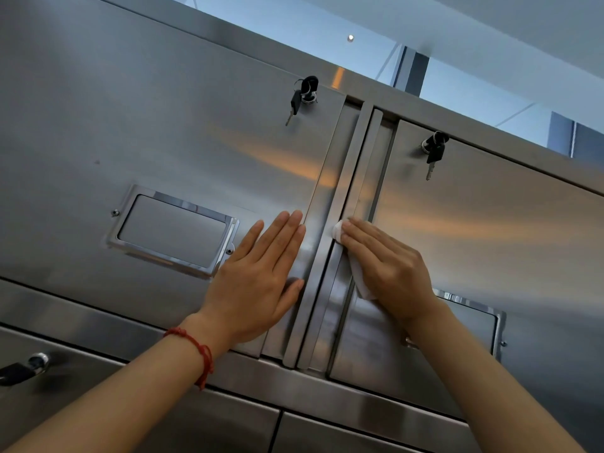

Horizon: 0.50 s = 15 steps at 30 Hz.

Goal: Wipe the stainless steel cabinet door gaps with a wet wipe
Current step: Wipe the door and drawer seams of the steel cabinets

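Two stainless steel cabinet doors meet at a vertical gap [340, 204] with raised handle strips on both sides. My left hand [261, 276] lies flat with straight fingers on the left door [163, 125], just left of the gap. My right hand [389, 269] presses a white wet wipe [338, 229] against the strip at the edge of the right door [490, 223]. The fingertips cover most of the wipe; a fold of it shows under the palm.
Keys hang from a lock on the left door [304, 93] and from one on the right door [433, 150]. A chrome label holder [173, 230] sits left of my left hand, another [470, 308] behind my right wrist. Lower doors and a lock [29, 366] lie below.
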Each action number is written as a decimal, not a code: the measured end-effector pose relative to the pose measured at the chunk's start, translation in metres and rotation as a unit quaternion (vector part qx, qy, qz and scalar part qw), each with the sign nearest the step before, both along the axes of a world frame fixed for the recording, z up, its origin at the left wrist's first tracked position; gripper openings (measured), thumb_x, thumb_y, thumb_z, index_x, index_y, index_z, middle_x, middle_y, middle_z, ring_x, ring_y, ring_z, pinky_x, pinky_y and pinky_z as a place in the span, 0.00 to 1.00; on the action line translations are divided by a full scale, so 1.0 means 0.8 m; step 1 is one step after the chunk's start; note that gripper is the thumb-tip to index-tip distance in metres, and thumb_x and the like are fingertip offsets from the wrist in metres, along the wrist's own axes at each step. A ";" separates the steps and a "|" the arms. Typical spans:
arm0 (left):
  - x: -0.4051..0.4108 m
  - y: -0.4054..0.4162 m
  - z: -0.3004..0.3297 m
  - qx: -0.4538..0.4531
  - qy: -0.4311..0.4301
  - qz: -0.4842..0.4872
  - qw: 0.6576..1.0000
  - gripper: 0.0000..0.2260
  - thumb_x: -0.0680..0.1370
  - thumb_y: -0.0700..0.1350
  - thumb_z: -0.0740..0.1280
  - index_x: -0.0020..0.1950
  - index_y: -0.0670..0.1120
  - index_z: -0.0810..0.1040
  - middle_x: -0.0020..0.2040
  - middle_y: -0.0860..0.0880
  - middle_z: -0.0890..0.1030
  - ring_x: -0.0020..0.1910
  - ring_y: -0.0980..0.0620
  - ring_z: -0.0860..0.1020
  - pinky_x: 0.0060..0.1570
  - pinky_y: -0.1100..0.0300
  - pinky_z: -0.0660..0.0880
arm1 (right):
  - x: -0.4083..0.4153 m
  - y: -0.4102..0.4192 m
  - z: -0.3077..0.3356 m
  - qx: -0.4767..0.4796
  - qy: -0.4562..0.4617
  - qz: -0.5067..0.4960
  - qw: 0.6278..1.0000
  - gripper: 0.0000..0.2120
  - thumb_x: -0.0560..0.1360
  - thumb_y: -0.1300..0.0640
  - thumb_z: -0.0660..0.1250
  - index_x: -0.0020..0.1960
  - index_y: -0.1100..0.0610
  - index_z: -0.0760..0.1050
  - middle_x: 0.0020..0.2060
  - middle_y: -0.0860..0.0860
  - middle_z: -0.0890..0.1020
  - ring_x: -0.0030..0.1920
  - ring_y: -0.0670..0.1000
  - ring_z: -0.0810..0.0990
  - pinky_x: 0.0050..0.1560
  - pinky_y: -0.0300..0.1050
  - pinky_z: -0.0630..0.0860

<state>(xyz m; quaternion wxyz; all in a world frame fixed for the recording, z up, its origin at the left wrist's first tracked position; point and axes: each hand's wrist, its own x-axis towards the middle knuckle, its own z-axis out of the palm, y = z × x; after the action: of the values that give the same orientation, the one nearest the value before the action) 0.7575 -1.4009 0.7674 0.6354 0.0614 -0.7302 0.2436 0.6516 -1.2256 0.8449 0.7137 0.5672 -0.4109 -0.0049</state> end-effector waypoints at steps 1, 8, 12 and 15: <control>0.000 0.000 0.000 0.000 0.000 0.000 1.000 0.28 0.80 0.54 0.50 0.73 0.37 0.59 0.74 0.39 0.59 0.74 0.42 0.58 0.69 0.47 0.57 | 0.001 -0.001 0.003 -0.005 -0.003 0.002 1.000 0.15 0.67 0.70 0.75 0.53 0.68 0.81 0.52 0.63 0.82 0.54 0.60 0.81 0.51 0.54 0.80; -0.001 0.000 -0.001 -0.001 0.003 -0.005 1.000 0.28 0.79 0.54 0.50 0.73 0.37 0.59 0.74 0.39 0.59 0.74 0.42 0.58 0.70 0.47 0.56 | 0.003 -0.007 0.006 -0.033 -0.029 0.017 0.999 0.14 0.68 0.72 0.73 0.53 0.69 0.80 0.53 0.63 0.81 0.55 0.60 0.81 0.49 0.54 0.81; 0.000 0.001 0.000 0.001 0.000 -0.006 1.000 0.28 0.79 0.54 0.50 0.73 0.37 0.60 0.74 0.40 0.59 0.74 0.42 0.58 0.69 0.47 0.57 | 0.000 -0.004 0.004 -0.019 -0.017 0.000 1.000 0.15 0.67 0.71 0.75 0.53 0.69 0.81 0.52 0.63 0.82 0.55 0.60 0.81 0.49 0.54 0.81; 0.000 0.000 0.000 0.003 -0.002 -0.005 1.000 0.28 0.79 0.54 0.50 0.73 0.37 0.60 0.74 0.40 0.59 0.74 0.42 0.58 0.69 0.47 0.57 | 0.003 -0.006 0.025 -0.036 -0.018 0.005 0.999 0.13 0.68 0.72 0.72 0.53 0.69 0.80 0.52 0.63 0.82 0.54 0.61 0.81 0.48 0.55 0.81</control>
<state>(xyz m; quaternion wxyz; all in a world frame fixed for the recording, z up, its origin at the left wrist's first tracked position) 0.7573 -1.4006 0.7672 0.6349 0.0592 -0.7324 0.2389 0.6540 -1.2303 0.8647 0.7262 0.5435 -0.4203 0.0237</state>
